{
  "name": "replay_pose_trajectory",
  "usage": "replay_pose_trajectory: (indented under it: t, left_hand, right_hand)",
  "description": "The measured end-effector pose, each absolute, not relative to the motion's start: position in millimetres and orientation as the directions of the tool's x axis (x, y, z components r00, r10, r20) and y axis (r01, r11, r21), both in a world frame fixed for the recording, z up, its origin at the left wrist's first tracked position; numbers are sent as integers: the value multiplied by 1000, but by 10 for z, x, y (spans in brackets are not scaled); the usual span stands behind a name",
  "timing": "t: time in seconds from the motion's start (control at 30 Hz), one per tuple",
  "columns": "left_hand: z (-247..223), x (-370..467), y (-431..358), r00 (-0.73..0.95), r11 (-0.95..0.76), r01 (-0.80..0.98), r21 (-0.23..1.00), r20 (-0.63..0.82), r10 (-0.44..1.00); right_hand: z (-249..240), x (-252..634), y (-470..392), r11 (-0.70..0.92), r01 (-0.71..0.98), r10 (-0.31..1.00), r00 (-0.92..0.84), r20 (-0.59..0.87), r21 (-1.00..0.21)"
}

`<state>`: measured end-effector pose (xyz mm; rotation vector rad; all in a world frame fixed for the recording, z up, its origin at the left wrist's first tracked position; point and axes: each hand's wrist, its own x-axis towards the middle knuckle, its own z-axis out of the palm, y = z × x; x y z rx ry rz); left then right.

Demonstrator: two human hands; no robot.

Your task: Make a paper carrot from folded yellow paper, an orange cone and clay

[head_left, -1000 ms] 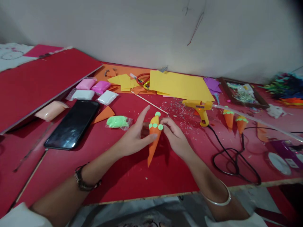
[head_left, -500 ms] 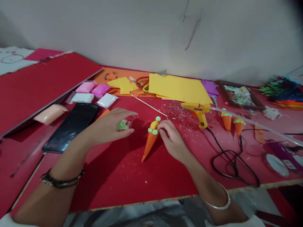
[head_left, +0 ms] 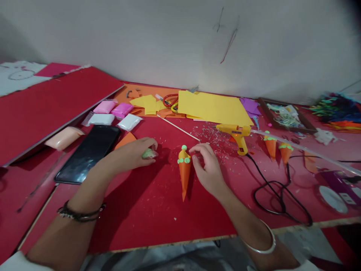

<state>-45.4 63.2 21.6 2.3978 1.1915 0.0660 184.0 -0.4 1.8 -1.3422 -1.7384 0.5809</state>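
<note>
An orange paper cone lies on the red tabletop, its point toward me. Its wide end carries yellow clay, light-green clay dots and a green ball at the top. Just right of it is my right hand, fingers curved and apart, holding nothing; the fingertips are close beside the yellow part. To the left, my left hand is closed around a small clear packet of light-green clay, partly hidden by the fingers.
A yellow hot glue gun with a black cable lies to the right, near two smaller decorated cones. On the left are a black phone and several clay packets. Yellow sheets, scissors and a thin stick lie behind.
My right fingers have come off the cone, which now points more straight toward me. My left hand has drawn slightly left and closed more around the green clay packet.
</note>
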Motion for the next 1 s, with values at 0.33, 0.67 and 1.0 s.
replay_pose_trajectory:
  t: [0.33, 0.67, 1.0]
  left_hand:
    - [207, 21, 304, 634, -656, 573, 491, 241, 734]
    - [132, 132, 228, 622, -734, 616, 287, 394, 677]
    - [134, 205, 129, 698, -798, 569, 199, 397, 596]
  right_hand:
    - [120, 1738, -131, 557, 411, 829, -330, 452, -722]
    - [69, 1717, -117, 430, 375, 901, -237, 364, -821]
    - [64, 1704, -150, 497, 498, 867, -319, 383, -710]
